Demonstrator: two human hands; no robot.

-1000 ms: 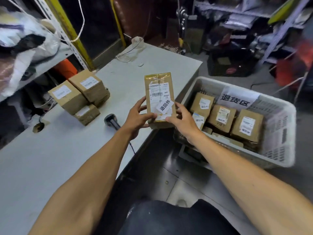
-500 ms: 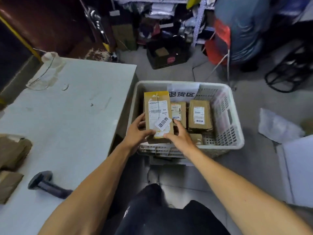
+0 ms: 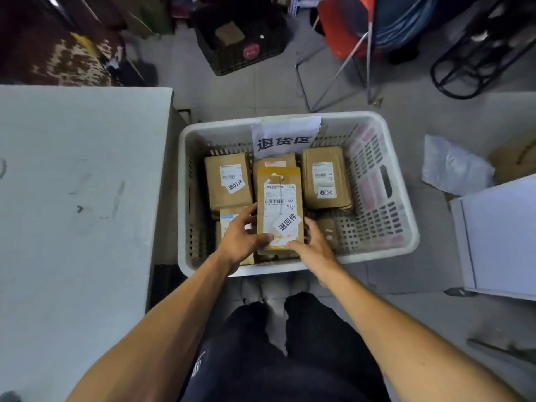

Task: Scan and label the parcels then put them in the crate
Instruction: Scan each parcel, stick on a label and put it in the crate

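Observation:
A brown parcel (image 3: 280,204) with a shipping label and a white sticker is low inside the white crate (image 3: 403,227), over other parcels. My left hand (image 3: 242,237) grips its lower left edge, thumb on top. My right hand (image 3: 311,245) grips its lower right edge. Several labelled parcels lie in the crate, among them one at the back left (image 3: 227,181) and one at the back right (image 3: 324,177). A paper sign (image 3: 285,137) hangs on the crate's far wall.
The grey table (image 3: 81,198) stands left of the crate. A white cabinet (image 3: 499,236) is on the right, crumpled plastic (image 3: 452,166) behind it. A black crate (image 3: 240,39) and an orange chair (image 3: 345,27) stand on the floor beyond.
Both hands carried the parcel from above the table's edge over to the crate and lowered it inside. My view swung right and down; the scanner and the boxes on the table left the frame.

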